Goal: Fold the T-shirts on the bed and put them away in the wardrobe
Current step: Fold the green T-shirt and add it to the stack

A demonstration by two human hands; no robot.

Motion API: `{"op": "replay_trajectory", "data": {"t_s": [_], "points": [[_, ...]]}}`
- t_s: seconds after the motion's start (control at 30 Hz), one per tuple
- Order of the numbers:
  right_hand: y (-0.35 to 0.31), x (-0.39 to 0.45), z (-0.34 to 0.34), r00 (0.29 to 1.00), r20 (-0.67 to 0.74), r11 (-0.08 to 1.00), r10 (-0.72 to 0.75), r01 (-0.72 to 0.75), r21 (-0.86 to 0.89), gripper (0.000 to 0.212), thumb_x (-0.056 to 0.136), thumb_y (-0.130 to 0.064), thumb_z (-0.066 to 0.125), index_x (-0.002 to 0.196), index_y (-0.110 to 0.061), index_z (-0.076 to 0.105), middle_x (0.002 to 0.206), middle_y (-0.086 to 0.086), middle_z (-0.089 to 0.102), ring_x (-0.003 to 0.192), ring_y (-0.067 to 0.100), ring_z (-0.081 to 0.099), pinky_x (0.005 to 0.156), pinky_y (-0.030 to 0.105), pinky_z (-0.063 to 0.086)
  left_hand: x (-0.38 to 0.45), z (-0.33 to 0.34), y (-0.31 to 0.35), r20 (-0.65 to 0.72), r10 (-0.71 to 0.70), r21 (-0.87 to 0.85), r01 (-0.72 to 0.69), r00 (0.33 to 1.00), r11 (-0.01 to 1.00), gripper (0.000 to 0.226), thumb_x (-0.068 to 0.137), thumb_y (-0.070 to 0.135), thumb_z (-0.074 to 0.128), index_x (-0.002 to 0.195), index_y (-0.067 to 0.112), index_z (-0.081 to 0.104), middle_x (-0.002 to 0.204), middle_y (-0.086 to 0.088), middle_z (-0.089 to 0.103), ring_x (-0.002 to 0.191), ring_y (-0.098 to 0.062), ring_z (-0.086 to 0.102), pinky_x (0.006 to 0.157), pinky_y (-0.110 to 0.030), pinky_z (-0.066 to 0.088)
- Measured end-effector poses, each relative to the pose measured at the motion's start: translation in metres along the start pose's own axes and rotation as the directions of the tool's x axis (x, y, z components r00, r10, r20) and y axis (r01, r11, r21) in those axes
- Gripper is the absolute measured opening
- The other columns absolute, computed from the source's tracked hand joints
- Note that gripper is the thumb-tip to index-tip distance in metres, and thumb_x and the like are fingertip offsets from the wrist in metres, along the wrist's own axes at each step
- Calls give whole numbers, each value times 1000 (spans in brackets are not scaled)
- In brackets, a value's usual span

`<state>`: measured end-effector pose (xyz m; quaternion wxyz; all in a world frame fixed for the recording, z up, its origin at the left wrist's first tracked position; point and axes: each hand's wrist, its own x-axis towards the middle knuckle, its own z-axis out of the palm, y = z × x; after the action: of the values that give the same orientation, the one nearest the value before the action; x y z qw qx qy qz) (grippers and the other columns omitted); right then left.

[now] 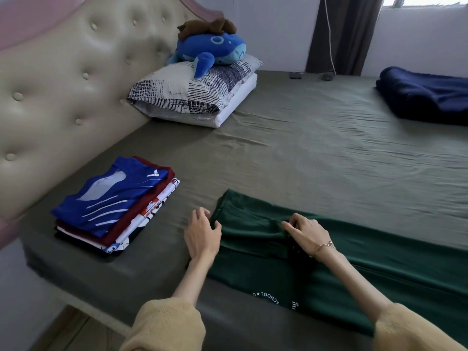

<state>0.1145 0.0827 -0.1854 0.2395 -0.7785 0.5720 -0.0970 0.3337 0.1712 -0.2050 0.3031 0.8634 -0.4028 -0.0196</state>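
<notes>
The green shirt (316,259) lies at lower right of the frame (print facing down). Left hand (202,233) and right hand (307,233) pinch its sleeve edge; fold it straight, then smooth. The stack (114,201) waits at left.

On the bed (316,153), your stack of folded shirts (114,203) lies near left, by the headboard (63,84). The T-shirt (316,262) is spread near right, under your hands. Far left, a plush toy (212,50) sits on pillows (195,92); far right lies a folded blanket (425,95).
</notes>
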Motion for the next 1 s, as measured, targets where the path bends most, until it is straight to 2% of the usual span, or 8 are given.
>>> {"op": "replay_trajectory", "data": {"t_s": [0.1,0.2,0.3,0.4,0.57,0.67,0.83,1.0], "points": [[15,-10,-11,991,93,996,-91,93,-16,10,81,-33,58,80,-26,51,78,-8,59,82,16,53,65,27,35,-10,6,17,-34,224,85,-221,974,972,19,84,19,58,103,21,56,107,1,54,103,-20,52,85,-36,35],[29,-20,-22,979,147,988,-142,150,-41,15,76,-28,64,81,-29,51,76,-14,54,80,13,51,65,25,37,-20,15,40,113,443,5,-446,890,895,17,87,16,52,101,22,56,105,7,52,104,-12,49,88,-29,32],[42,-25,-28,978,134,968,-162,183,-168,18,76,-27,64,86,-31,49,82,-14,53,81,11,48,67,22,34,-34,24,63,232,562,-104,-554,794,826,15,86,15,51,98,21,56,97,9,52,100,-11,50,88,-27,32],[54,-30,-27,973,106,947,-207,226,-229,16,78,-26,61,94,-26,57,84,-13,51,82,11,49,67,22,33,-46,33,73,289,588,-116,-582,756,805,14,88,17,48,99,21,57,100,8,53,103,-11,49,89,-28,32],[62,-36,-29,962,120,945,-246,265,-189,22,76,-19,60,98,-19,61,87,-10,50,94,18,56,78,27,41,-51,35,77,339,526,16,-564,780,826,17,93,22,42,106,22,53,112,7,54,112,-13,44,91,-30,30],[68,-42,-30,968,82,948,-237,249,-201,22,83,-25,58,104,-22,61,101,-6,54,105,15,53,86,28,38,-57,33,85,326,523,73,-572,788,817,20,95,21,38,110,21,51,117,6,52,113,-14,43,93,-32,30],[96,-59,-37,992,-74,964,-104,81,-255,23,91,-29,51,114,-24,54,118,-3,48,118,14,41,87,29,33,-73,38,97,265,587,46,-618,765,785,42,95,25,22,125,19,50,124,3,50,117,-17,46,95,-32,33],[151,-88,-58,961,-239,969,141,-183,-164,21,91,-27,50,110,-20,57,118,0,49,116,18,43,90,34,37,-101,49,127,340,644,32,-693,685,720,35,98,19,37,131,18,46,130,1,45,122,-16,40,104,-33,28]]}}
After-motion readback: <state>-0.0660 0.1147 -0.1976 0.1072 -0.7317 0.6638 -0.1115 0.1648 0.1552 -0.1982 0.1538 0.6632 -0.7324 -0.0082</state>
